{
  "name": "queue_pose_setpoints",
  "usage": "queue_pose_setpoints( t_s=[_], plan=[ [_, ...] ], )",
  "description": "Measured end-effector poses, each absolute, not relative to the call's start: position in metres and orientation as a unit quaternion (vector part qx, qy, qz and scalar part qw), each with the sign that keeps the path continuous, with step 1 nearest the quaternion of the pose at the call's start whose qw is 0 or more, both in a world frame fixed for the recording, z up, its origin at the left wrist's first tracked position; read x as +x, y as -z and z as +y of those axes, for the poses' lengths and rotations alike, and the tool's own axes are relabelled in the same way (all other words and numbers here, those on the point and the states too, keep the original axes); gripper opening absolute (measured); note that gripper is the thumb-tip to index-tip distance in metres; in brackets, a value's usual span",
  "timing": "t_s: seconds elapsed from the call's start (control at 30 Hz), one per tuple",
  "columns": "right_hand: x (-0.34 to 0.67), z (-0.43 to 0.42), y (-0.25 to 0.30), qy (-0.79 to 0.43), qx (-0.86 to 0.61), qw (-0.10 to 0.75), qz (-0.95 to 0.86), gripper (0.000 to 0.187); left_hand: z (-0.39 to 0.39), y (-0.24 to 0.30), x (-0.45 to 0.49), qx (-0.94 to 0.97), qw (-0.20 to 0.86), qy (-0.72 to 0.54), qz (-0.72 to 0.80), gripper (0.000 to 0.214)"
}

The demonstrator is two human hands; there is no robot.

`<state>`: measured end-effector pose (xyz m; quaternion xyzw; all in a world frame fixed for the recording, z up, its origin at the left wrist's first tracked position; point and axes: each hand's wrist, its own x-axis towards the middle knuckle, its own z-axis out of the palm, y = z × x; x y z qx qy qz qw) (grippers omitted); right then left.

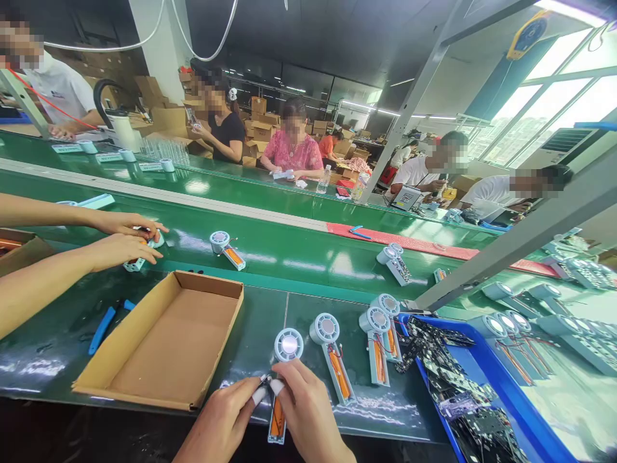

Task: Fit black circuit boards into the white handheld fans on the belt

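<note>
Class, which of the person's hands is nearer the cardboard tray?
Left: the left hand lies right of the cardboard tray; the right hand lies farther right.

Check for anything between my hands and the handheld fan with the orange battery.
Nothing visible stands in the way: the left hand and right hand are already at the handheld fan, with their fingertips just above its orange battery.

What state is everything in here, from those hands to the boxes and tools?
Left hand: closed on the fan, near its neck
Right hand: closed on the fan, near its neck
Fan: back open, orange battery showing
Cardboard tray: open, on the belt
Pliers: lying down, handles apart
Blue tray: heaped with circuit boards
</note>
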<state>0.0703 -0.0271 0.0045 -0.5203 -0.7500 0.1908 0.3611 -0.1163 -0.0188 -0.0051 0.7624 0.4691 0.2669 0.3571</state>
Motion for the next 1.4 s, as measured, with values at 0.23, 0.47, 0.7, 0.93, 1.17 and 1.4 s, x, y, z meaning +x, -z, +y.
queue_pose_setpoints(
  t_s=[0.23, 0.47, 0.7, 0.93, 1.17, 1.4],
  plan=[
    [0.078, -0.023, -0.009, -0.244, -0.483, 0.361, -0.760, 0.023, -0.018, -0.007, -0.117, 0.765, 0.382, -0.242, 0.458, 0.028],
    [0.095, -0.032, -0.022, -0.376, -0.491, 0.403, -0.675, 0.043, -0.019, 0.012, -0.117, 0.734, 0.318, -0.269, 0.536, 0.034],
    [0.102, -0.037, -0.022, -0.347, -0.464, 0.421, -0.698, 0.027, -0.027, 0.014, -0.110, 0.695, 0.326, -0.316, 0.558, 0.030],
    [0.088, -0.033, -0.015, -0.333, -0.451, 0.422, -0.713, 0.020, -0.034, 0.015, -0.108, 0.651, 0.406, -0.329, 0.551, 0.028],
    [0.079, -0.028, -0.011, -0.294, -0.493, 0.419, -0.704, 0.021, -0.033, 0.013, -0.104, 0.686, 0.366, -0.324, 0.539, 0.025],
    [0.074, -0.032, 0.000, -0.220, -0.500, 0.395, -0.738, 0.024, -0.029, 0.003, -0.100, 0.678, 0.401, -0.325, 0.523, 0.025]
  ],
)
